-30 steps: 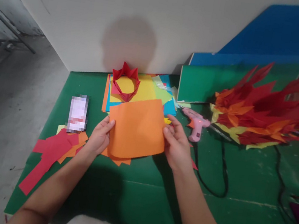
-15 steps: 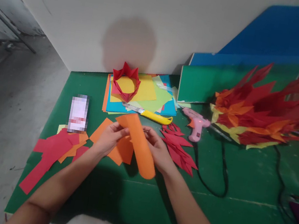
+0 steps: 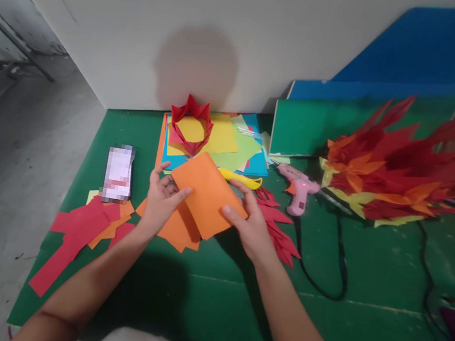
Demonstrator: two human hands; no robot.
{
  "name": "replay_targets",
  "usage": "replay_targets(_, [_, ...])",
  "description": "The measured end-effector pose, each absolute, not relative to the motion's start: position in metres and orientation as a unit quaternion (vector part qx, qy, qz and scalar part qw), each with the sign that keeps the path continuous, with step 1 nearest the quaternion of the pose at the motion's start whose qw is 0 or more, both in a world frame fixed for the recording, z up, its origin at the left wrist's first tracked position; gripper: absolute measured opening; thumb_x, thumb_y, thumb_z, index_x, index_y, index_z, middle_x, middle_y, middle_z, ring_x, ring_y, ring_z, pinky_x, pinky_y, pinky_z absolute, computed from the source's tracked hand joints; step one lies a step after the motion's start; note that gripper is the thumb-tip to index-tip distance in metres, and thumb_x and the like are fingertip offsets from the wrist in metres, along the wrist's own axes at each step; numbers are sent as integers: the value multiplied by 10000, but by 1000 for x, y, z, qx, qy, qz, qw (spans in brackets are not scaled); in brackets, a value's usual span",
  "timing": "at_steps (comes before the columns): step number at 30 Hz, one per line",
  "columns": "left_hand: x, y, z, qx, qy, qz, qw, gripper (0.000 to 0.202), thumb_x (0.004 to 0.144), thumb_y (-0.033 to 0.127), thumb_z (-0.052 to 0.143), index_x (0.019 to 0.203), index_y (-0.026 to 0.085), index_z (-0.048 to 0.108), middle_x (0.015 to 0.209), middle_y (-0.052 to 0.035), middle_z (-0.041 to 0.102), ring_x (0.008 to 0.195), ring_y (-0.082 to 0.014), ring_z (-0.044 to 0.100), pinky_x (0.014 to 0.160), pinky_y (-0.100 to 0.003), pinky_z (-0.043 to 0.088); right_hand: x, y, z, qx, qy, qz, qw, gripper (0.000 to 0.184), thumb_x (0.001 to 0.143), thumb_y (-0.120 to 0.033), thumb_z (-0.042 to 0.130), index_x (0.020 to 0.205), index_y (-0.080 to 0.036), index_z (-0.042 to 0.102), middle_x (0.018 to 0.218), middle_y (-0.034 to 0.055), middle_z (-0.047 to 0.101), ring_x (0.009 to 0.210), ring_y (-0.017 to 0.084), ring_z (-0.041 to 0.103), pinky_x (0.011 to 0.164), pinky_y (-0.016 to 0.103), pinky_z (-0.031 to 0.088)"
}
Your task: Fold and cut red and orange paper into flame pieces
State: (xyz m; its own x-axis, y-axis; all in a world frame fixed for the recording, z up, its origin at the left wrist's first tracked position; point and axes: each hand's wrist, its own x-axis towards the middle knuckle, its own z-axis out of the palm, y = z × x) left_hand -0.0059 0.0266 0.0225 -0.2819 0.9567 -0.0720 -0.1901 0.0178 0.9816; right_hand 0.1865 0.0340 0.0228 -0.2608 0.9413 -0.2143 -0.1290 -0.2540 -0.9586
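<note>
Both my hands hold a folded orange paper sheet (image 3: 205, 193) just above the green mat (image 3: 205, 306). My left hand (image 3: 160, 201) grips its left edge, thumb on top. On the right side my right hand (image 3: 249, 226) pinches the lower right edge. Under the sheet lie more orange paper pieces (image 3: 176, 233). A yellow-handled cutter (image 3: 243, 179) lies just behind the sheet, partly hidden by it. Red pointed paper cutouts (image 3: 278, 231) lie right of my right hand.
A stack of coloured paper (image 3: 240, 146) with a red paper crown (image 3: 190, 123) sits at the back. A phone (image 3: 119, 173) and red and orange scraps (image 3: 77, 233) lie left. A pink glue gun (image 3: 299, 189) with black cord (image 3: 336, 264) and a red-orange paper flame piece (image 3: 398, 164) lie right.
The flat orange sheet was curled over half a second ago; now it is folded in half and pressed flatter between both hands, uncovering the cutter and red cutouts.
</note>
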Motion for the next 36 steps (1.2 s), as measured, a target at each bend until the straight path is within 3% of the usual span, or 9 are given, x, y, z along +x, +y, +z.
replay_targets(5, [-6,26,23,368,544,623,425,496,625,298,816,917,227,421,762,53,517,632,-73,569,659,-228,490,182,34,22,-442,-411,692,395,605,710,-356,740,1210,-275,409,1043,53,679,970,242,664,869,435,536])
replay_targets(10, [-5,24,30,395,567,612,385,270,647,294,788,734,173,563,712,20,560,649,-87,556,621,-215,489,181,34,21,-410,-395,726,386,672,664,-308,782,1218,-271,403,1061,55,685,999,242,656,887,433,525])
replay_targets(15, [-3,20,32,434,577,581,376,176,661,295,769,738,169,673,826,-19,646,734,-117,626,691,-252,556,179,33,23,-414,-371,746,368,620,685,-359,767,1209,-272,447,1089,52,688,1016,242,650,909,432,510])
replay_targets(20, [-1,14,34,502,581,539,345,117,707,289,738,776,195,728,878,-41,692,792,-144,659,718,-269,582,173,33,23,-428,-353,727,405,544,650,-342,792,1115,-270,520,1191,40,653,1111,260,605,928,424,507])
replay_targets(36, [4,13,36,499,583,546,337,87,743,272,713,802,218,748,899,-40,704,829,-144,667,717,-258,594,168,32,14,-427,-358,695,456,566,627,-280,804,1085,-271,471,1149,29,666,993,222,657,886,398,534])
